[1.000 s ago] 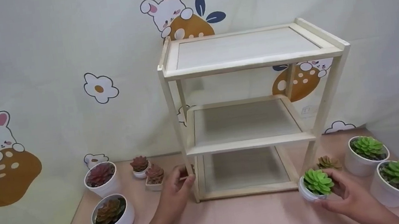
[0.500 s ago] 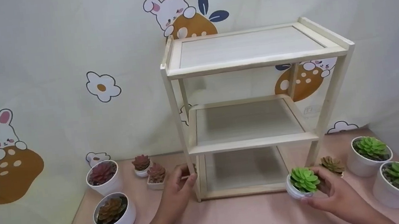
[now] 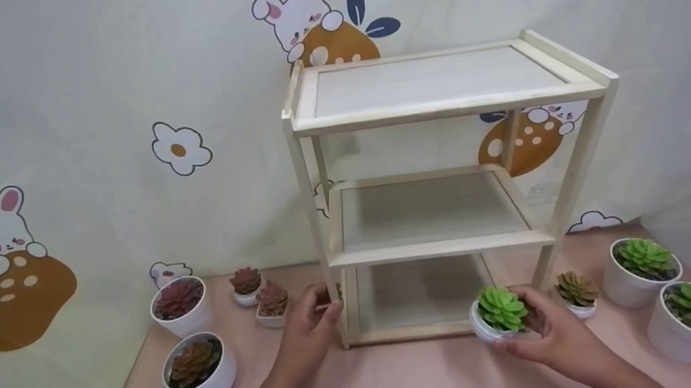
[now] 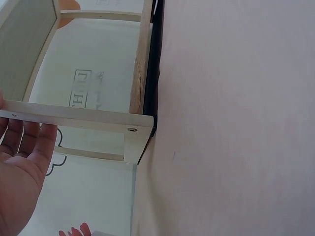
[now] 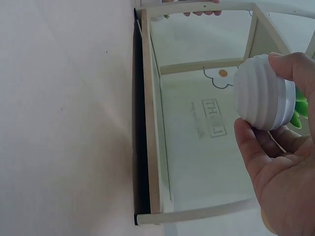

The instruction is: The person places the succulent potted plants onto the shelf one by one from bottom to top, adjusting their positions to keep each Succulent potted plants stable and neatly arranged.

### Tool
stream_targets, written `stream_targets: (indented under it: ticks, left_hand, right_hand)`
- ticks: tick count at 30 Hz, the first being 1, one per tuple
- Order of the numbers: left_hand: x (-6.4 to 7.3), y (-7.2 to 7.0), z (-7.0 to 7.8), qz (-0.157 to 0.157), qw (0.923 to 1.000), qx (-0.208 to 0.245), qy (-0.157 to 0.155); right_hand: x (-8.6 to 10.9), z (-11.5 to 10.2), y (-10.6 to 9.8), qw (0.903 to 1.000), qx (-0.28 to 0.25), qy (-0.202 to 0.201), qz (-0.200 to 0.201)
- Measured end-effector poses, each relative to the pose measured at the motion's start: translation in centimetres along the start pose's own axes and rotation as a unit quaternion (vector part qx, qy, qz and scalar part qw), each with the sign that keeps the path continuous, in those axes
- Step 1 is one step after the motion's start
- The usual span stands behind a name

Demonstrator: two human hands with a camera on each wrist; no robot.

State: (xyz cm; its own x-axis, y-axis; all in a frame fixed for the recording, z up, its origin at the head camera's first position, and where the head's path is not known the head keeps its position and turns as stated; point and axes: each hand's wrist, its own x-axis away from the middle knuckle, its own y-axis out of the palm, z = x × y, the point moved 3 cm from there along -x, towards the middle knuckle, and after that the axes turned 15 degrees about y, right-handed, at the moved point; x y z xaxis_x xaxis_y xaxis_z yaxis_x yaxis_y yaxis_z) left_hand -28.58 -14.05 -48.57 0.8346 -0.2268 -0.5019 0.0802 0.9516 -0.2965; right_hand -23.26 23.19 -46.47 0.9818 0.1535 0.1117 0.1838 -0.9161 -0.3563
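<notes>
A small bright green succulent [image 3: 501, 308] in a white pot is held by my right hand [image 3: 552, 333], thumb and fingers on either side of the pot. The right wrist view shows the ribbed white pot [image 5: 258, 93] raised in front of the lowest shelf, most of its leaves hidden. My left hand [image 3: 305, 334] grips the front left post [image 3: 314, 217] of a three-tier wooden shelf [image 3: 441, 111]. In the left wrist view, the fingers [image 4: 45, 142] lie against that post, close above its foot.
At left on the pink tabletop [image 3: 408, 384] stand a dark red succulent [image 3: 181, 303], a brown one [image 3: 199, 370] and two small reddish ones [image 3: 273, 305]. At right are a small brownish succulent [image 3: 577, 294] and two larger green ones [image 3: 648, 265]. A printed cloth [image 3: 75, 89] hangs behind.
My right hand has carried the green succulent leftward along the shelf's front, uncovering the small brownish succulent behind. My left hand stays on the post. The head view has shifted slightly.
</notes>
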Motion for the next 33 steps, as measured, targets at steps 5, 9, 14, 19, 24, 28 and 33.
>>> stream_targets:
  ticks: [5, 9, 14, 19, 24, 28, 33]
  left_hand:
    - [0.0, 0.1, 0.0, -0.002, 1.0, 0.0, 0.004]
    - [0.0, 0.1, 0.0, 0.0, 1.0, 0.002, 0.01]
    - [0.0, 0.1, 0.0, 0.0, 1.0, 0.0, 0.009]
    - [0.1, 0.1, 0.0, 0.003, 1.0, 0.002, 0.006]
    - [0.1, 0.1, 0.0, 0.003, 0.9999, 0.001, 0.009]
    - [0.1, 0.1, 0.1, 0.004, 0.9999, 0.0, 0.012]
    - [0.1, 0.1, 0.1, 0.001, 0.9999, -0.003, 0.013]
  right_hand:
    - [-0.3, -0.5, 1.1, 0.9993, -0.007, -0.029, -0.024]
    - [-0.7, -0.7, 1.9, 0.9991, -0.003, -0.03, -0.028]
    - [-1.3, -0.9, 3.2, 0.9988, 0.0, -0.022, -0.044]
    - [-1.9, -1.0, 4.5, 0.9973, -0.011, -0.02, -0.07]
    - [-2.5, -1.2, 5.7, 0.9965, -0.018, -0.014, -0.08]
    - [-3.0, -1.3, 6.8, 0.9957, -0.017, -0.008, -0.09]
    - [-3.6, -1.5, 8.1, 0.9954, -0.012, -0.011, -0.094]
